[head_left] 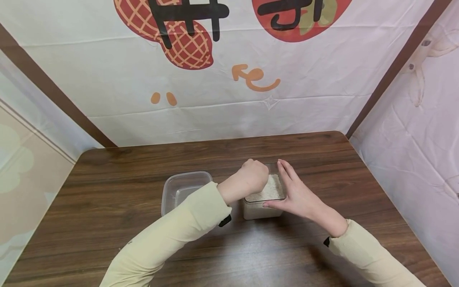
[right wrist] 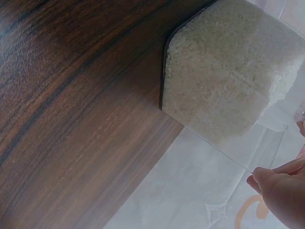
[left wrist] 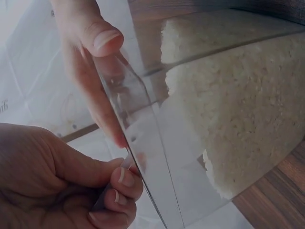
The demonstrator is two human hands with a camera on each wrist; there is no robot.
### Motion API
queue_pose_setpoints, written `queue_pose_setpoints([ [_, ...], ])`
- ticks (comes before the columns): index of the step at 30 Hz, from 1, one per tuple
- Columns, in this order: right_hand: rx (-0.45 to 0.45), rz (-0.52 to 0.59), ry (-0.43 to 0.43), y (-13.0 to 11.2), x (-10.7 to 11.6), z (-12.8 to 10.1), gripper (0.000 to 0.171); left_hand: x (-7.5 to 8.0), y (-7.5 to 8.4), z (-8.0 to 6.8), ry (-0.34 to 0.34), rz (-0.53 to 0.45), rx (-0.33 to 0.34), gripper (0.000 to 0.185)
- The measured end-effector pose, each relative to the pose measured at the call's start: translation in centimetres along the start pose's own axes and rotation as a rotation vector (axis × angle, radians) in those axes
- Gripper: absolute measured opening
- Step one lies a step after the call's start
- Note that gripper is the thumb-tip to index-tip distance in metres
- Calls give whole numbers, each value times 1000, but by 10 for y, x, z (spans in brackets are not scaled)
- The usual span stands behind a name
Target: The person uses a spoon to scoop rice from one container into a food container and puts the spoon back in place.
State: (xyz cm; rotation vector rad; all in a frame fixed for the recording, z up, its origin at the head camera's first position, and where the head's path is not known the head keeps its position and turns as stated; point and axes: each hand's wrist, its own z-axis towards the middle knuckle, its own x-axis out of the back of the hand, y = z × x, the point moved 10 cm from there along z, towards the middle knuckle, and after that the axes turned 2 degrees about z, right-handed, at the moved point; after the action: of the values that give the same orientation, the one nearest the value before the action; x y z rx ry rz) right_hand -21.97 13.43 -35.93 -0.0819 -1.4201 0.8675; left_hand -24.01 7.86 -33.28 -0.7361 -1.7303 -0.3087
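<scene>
A clear square-sided container of white rice stands on the table. My left hand is at its open top, fingers curled. In the left wrist view, the left thumb and fingers pinch a thin greyish handle-like piece right at the rim; its other end is hidden, and I cannot tell its kind. My right hand holds the container across its top, thumb at the front rim and fingers stretched along the right side. Rice fills most of the container below the rim.
An open clear plastic tub stands to the left, partly behind my left sleeve. The brown wooden table ends at a white printed cloth hung behind it.
</scene>
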Motion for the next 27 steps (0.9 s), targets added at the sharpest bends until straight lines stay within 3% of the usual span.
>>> queue_pose_setpoints([
  [7,-23,-3,-17,3,-1,0,114,-1,-3,2,-25,-9,-10,19],
  [14,-28,-4,-17,4,-2,1,114,-2,-9,3,-76,-88,-13,24],
  [23,-18,-7,-7,1,0,0,114,-3,-13,2,-72,-143,7,25],
  [27,-22,-13,-13,2,-1,0,115,-4,-7,2,-69,-102,-6,21],
])
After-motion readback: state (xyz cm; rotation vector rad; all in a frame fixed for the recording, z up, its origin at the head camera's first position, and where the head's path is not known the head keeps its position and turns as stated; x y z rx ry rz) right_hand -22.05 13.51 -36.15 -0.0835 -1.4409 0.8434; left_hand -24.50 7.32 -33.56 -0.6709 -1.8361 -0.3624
